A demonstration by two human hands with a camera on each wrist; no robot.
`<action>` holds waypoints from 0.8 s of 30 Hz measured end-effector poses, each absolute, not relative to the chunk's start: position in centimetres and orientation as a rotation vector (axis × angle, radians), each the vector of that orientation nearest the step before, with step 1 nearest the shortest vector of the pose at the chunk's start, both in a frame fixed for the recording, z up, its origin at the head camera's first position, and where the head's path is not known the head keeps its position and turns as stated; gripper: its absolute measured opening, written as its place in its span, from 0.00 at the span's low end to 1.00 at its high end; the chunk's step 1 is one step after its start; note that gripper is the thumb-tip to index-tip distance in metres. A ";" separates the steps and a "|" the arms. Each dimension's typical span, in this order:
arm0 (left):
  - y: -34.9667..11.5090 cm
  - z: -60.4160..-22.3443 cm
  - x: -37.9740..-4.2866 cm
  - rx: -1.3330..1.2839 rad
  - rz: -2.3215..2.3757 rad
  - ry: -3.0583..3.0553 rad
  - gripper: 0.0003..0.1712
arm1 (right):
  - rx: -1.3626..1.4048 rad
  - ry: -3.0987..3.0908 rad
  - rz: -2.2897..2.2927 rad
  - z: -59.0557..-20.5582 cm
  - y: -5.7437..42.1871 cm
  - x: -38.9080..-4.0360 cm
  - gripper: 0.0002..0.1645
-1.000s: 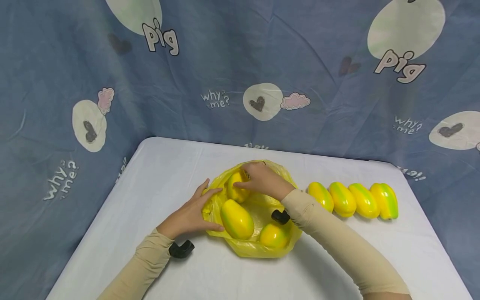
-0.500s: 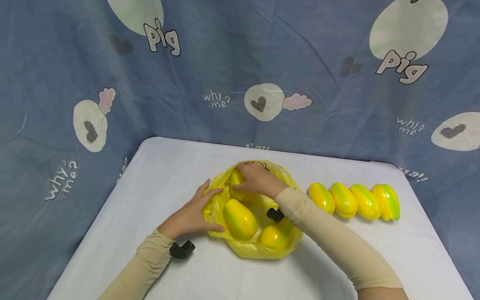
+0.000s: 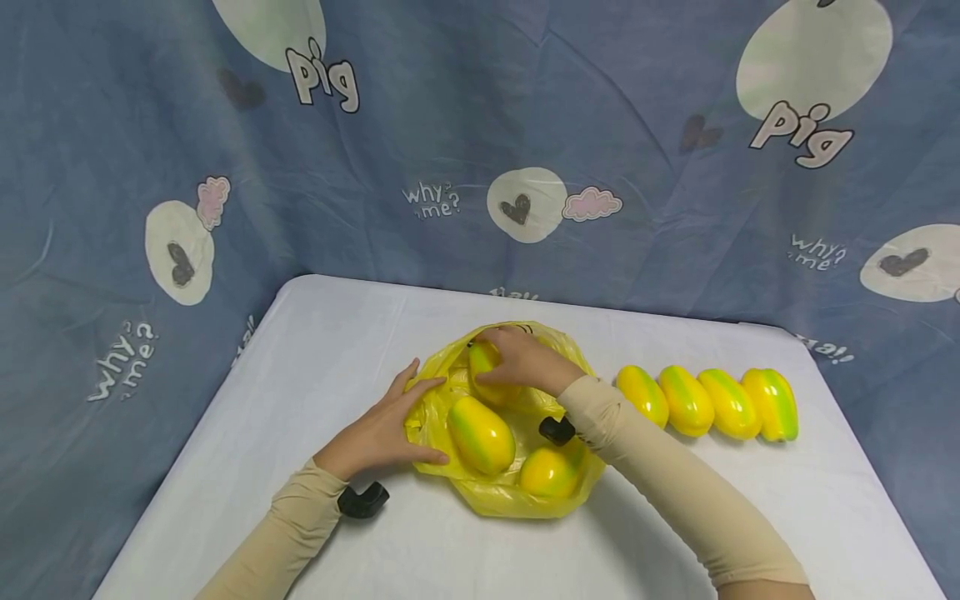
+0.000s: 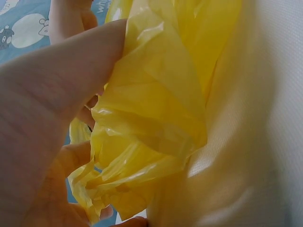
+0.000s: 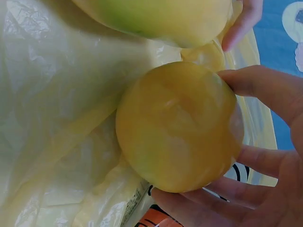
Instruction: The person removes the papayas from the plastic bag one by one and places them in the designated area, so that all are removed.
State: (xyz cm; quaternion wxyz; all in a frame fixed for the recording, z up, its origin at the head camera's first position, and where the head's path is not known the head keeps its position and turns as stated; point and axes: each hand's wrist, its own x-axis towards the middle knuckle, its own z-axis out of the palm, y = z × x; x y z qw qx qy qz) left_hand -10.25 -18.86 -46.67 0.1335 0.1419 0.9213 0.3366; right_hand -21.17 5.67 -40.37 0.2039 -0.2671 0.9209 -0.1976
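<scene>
A yellow plastic bag (image 3: 491, 498) stands with its mouth wide on the table. Inside it my right hand (image 3: 521, 358) holds a yellow-green papaya (image 5: 180, 127), thumb on one side and fingers round the other. Two more papayas lie in the bag: one on the left (image 3: 482, 435) and one at the front right (image 3: 551, 472). My left hand (image 3: 386, 429) is spread at the bag's left rim, thumb and fingers apart, touching the plastic. In the left wrist view, crumpled plastic (image 4: 151, 94) covers part of that hand.
Right of the bag, several papayas stand in a row, the nearest papaya (image 3: 642, 396) close to the right sleeve (image 3: 660, 475). A white cloth (image 3: 360, 325) covers the table. Behind it hangs a blue printed curtain (image 3: 420, 108).
The papaya in my right hand has shifted slightly right inside the bag. The left papaya in the bag has also slid a little right. My left hand stays at the rim.
</scene>
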 end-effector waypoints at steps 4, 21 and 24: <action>-18.8 -46.6 -10.2 0.409 0.972 2.675 0.64 | -0.754 2.559 -0.556 -40.5 5.8 -21.3 0.42; -18.8 -46.7 -10.2 0.411 0.977 2.682 0.64 | -0.851 2.576 -0.591 -41.0 6.4 -21.3 0.40; -18.8 -46.7 -10.2 0.413 0.978 2.684 0.64 | -0.856 2.581 -0.608 -40.9 6.5 -21.3 0.40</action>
